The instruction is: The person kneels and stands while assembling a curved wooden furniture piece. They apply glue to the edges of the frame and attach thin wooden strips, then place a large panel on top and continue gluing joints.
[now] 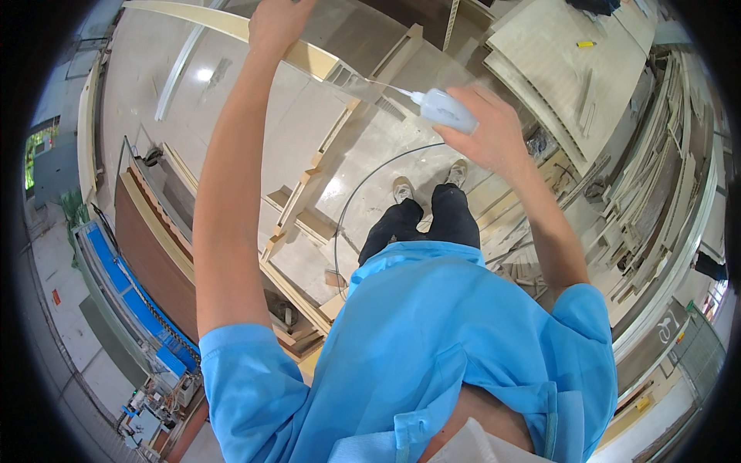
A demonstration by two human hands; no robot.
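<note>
In my right hand (492,123) is a translucent white squeeze bottle (449,110), tilted so that its long thin nozzle points left. The nozzle's tip comes close to the end of a long pale wooden strip (309,60); whether they touch I cannot tell. My left hand (276,27) is at the top edge of the view, over that same strip. Its fingers are mostly cut off by the picture's edge, so their grip does not show. Below the nozzle, a notched pale wooden frame piece (316,162) runs down toward my left side.
A dark hose (347,197) curves across the floor beside my feet. At right lie large pale panels (567,54) with a small yellow object (586,44) on top, and stacked wooden offcuts (664,185). To the left are a brown board (150,239) and a blue-edged machine (131,285).
</note>
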